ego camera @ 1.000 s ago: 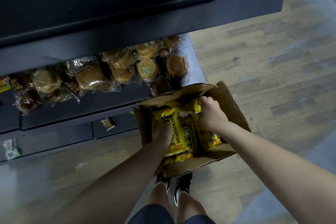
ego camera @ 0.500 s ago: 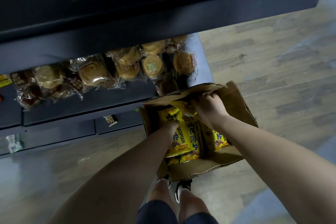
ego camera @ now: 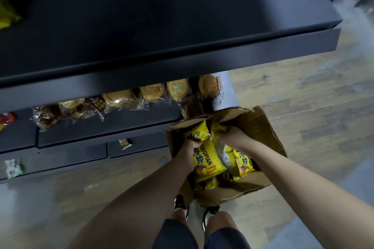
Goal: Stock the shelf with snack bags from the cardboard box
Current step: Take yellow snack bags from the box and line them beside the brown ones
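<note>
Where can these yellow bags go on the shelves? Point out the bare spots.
The top shelf is bare across its dark middle and right. The lower shelf has only a bare front strip below the wrapped buns; behind, it is crowded. The cardboard box is packed, with both hands inside.

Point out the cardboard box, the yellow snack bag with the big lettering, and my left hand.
cardboard box (ego camera: 261, 127): head view, inner face of right flap.
yellow snack bag (ego camera: 206, 162): head view, middle of its printed front.
left hand (ego camera: 190, 148): head view, back of the hand.
</note>
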A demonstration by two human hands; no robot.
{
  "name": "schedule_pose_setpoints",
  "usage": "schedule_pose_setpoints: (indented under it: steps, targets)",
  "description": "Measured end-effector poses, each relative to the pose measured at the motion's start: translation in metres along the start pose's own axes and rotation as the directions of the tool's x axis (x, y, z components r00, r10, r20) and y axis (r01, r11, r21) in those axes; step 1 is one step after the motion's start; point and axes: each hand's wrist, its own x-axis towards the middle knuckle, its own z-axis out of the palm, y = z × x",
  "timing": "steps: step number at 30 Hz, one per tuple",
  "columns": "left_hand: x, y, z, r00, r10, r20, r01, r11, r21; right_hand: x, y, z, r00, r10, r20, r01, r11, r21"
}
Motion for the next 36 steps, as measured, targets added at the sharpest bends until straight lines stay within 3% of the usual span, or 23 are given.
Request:
schedule_pose_setpoints:
  steps: [3, 5, 8, 12, 15, 17, 20, 24, 27, 29, 32, 36]
  targets:
    - [0.038, -0.015, -0.001, 0.997, 0.0, 0.075, 0.011, 0.99, -0.142, -0.006, 0.011, -0.001, 0.987, 0.12, 0.105, -0.152, 0.906, 0.395]
    - [0.036, -0.012, 0.003, 0.991, 0.005, 0.135, 0.014, 0.991, -0.136, -0.001, 0.026, 0.002, 0.959, 0.243, 0.147, -0.283, 0.836, 0.47]
    - [-0.004, -0.001, 0.008, 0.984, 0.096, 0.152, -0.087, 0.994, -0.066, 0.011, 0.041, 0.005, 0.93, 0.298, 0.214, -0.367, 0.781, 0.506]
    - [-0.019, -0.01, 0.006, 0.978, 0.109, 0.18, -0.1, 0.993, -0.063, 0.0, 0.024, -0.001, 0.956, 0.202, 0.215, -0.286, 0.809, 0.514]
    - [-0.033, -0.016, 0.001, 0.979, 0.144, 0.147, -0.126, 0.984, -0.129, -0.016, 0.024, -0.015, 0.885, 0.165, 0.435, -0.363, 0.83, 0.423]
    - [-0.035, -0.023, -0.002, 0.967, 0.182, 0.178, -0.155, 0.975, -0.157, -0.029, 0.024, -0.026, 0.832, 0.082, 0.548, -0.319, 0.88, 0.353]
    - [-0.044, -0.03, 0.003, 0.941, 0.302, 0.154, -0.279, 0.947, -0.157, -0.038, 0.015, -0.034, 0.811, -0.005, 0.585, -0.255, 0.897, 0.361]
    - [-0.052, -0.031, 0.016, 0.865, 0.497, 0.065, -0.488, 0.865, -0.121, -0.049, -0.001, -0.032, 0.842, -0.123, 0.525, -0.111, 0.913, 0.392]
    - [-0.057, -0.034, 0.021, 0.837, 0.547, -0.025, -0.546, 0.831, -0.103, -0.064, -0.01, -0.03, 0.858, -0.271, 0.437, 0.055, 0.894, 0.445]
    - [-0.079, -0.036, 0.024, 0.828, 0.561, -0.005, -0.559, 0.825, -0.081, -0.07, -0.011, -0.032, 0.864, -0.377, 0.333, 0.203, 0.867, 0.455]
    - [-0.103, -0.038, 0.017, 0.816, 0.575, 0.053, -0.574, 0.818, -0.037, -0.087, -0.016, -0.039, 0.821, -0.499, 0.278, 0.354, 0.826, 0.438]
    - [-0.143, -0.042, 0.0, 0.75, 0.651, 0.115, -0.633, 0.757, -0.16, -0.116, -0.043, -0.04, 0.752, -0.632, 0.185, 0.563, 0.763, 0.319]
